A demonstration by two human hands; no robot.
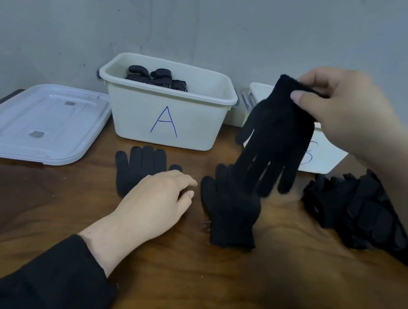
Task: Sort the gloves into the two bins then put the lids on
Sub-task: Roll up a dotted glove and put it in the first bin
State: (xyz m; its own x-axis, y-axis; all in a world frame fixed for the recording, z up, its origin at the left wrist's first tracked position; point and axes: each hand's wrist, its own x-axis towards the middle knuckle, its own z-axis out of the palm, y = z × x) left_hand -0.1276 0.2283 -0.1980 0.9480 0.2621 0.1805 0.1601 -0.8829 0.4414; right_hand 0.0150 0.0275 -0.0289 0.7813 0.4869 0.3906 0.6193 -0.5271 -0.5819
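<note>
While the right hand [340,109] pinches a plain glove [276,134] by its cuff, carrying it over the right bin [259,90] seems best; the left hand [161,193] rests, relaxed, on another glove [138,167].

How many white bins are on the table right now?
2. Bin A stands at the back centre, holding dotted gloves; the second bin is to its right, mostly hidden behind the right hand and its held glove.
</note>
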